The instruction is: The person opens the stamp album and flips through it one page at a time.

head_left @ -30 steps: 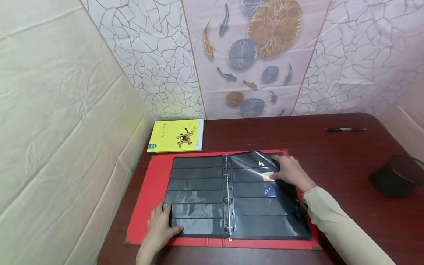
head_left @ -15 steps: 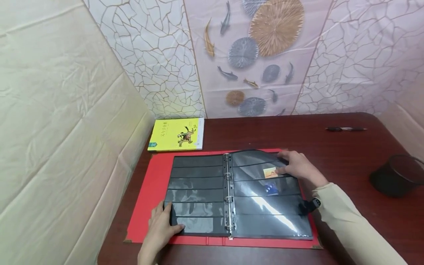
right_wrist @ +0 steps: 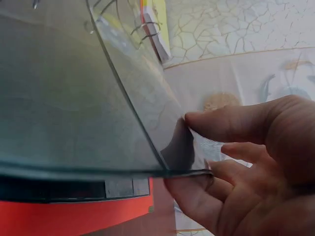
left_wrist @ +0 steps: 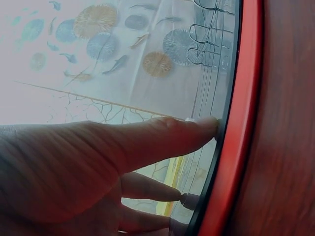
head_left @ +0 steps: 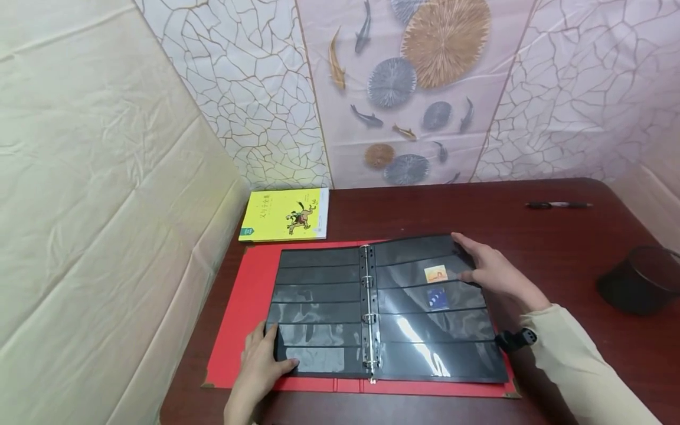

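Note:
A red ring binder (head_left: 244, 280) lies open on the table with black pocket pages on both sides of its metal rings (head_left: 369, 319). My right hand (head_left: 499, 271) pinches the outer upper edge of the right page (head_left: 425, 330); in the right wrist view the thumb (right_wrist: 216, 123) is above the page edge and fingers are under it. That edge is raised off the binder. Two stamps sit in this page: an orange and white one (head_left: 436, 274) above a dark blue one (head_left: 438, 299). My left hand (head_left: 258, 363) rests at the lower outer corner of the left page (head_left: 319, 295), thumb on it.
A yellow book (head_left: 284, 215) lies behind the binder at the left. On the right stand a black round container (head_left: 634, 286) and, farther back, a pen (head_left: 559, 205). Patterned cloth (head_left: 393, 106) hangs behind the table (head_left: 419, 206).
My right hand has moved right, drawing the page's edge outward; the curled upper corner has straightened and both stamps show fully. The left hand has stayed in place.

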`<state>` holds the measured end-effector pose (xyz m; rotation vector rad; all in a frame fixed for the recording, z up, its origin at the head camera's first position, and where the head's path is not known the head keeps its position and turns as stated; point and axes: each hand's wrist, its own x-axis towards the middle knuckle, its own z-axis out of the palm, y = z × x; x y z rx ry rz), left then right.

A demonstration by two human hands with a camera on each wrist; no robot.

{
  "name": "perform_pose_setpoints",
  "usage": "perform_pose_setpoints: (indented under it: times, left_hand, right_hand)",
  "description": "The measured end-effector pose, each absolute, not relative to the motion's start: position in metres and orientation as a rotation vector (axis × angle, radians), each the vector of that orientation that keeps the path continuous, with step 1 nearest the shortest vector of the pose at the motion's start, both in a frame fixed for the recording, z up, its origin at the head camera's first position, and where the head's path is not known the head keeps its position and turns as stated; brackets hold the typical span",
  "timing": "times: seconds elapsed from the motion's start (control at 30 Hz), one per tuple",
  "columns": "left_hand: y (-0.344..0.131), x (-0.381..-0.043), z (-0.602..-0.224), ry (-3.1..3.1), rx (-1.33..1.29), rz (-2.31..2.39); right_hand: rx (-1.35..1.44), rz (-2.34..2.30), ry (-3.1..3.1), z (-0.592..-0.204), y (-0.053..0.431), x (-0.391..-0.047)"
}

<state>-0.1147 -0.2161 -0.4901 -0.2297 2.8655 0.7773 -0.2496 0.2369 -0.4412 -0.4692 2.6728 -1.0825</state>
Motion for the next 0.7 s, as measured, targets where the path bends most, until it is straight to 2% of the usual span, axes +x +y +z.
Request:
perform_pose_setpoints:
  times: [0.43, 0.7]
  left_hand:
    - [-0.215, -0.112, -0.492, 2.864, -0.257, 0.798]
    - [-0.215, -0.114, -0.491, 2.862, -0.268, 0.811]
  right_hand:
    - [-0.678, -1.106, 2.793, -0.432, 0.239, -0.22]
    - [-0.576, -1.147, 2.828, -0.427, 0.233, -0.206]
